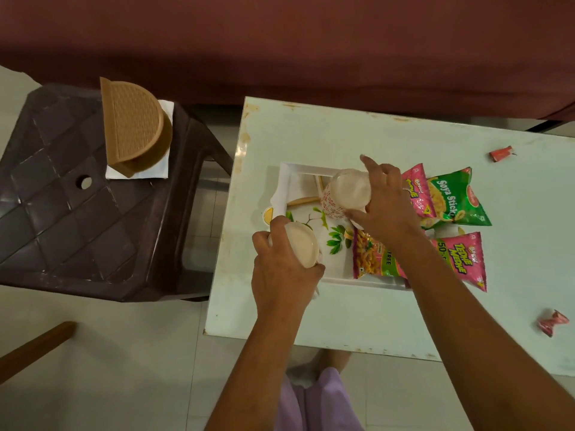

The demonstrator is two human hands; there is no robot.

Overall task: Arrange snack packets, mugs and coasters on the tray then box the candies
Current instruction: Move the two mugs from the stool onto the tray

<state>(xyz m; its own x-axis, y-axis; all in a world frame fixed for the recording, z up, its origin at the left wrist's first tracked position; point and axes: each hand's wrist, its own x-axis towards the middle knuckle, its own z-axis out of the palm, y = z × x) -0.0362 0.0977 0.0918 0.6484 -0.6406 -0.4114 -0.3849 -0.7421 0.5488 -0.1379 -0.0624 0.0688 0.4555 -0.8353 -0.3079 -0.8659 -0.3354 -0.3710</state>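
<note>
A white tray (287,172) with a leaf print lies on the white table (342,135). My left hand (281,275) grips a pale mug (303,247) over the tray's near left corner. My right hand (384,203) holds a second mug (345,194) with red dots over the tray's far side. Wooden coasters (306,189) show on the tray beneath that mug. Several snack packets lie on the tray's right side: a pink one (371,259) under my right wrist, a green Soya Sticks packet (455,200) and another pink packet (463,259). Two wrapped candies (501,154) (552,321) lie on the table at right.
A dark brown plastic stool (77,219) stands left of the table, carrying a tan half-round box (133,126) on a white napkin. A maroon sofa (280,42) runs along the far side. A wooden leg (34,346) juts in at lower left.
</note>
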